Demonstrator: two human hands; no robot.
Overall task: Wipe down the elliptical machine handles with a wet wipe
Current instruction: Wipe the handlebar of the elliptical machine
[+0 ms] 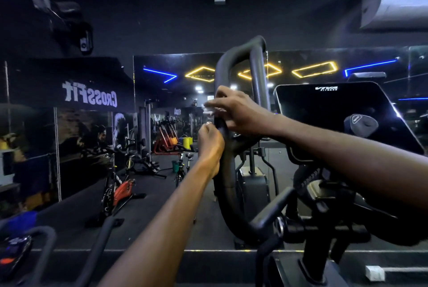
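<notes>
While the left hand [209, 140] grips the elliptical handle [223, 129], just above it the right hand [236, 113] pinches a wet wipe [207, 108] against the same bar.

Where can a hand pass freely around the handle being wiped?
Free: the gap inside the handle loop, above the right hand; and the open space left of the handle, beside the left hand. Crowded: right of the loop, where the screen and frame sit close; both hands and the wipe fill mid-handle.

Console [342, 110] reads "VIVA FITNESS"; mirrored banner [69, 85] reads "CrossFit".
</notes>
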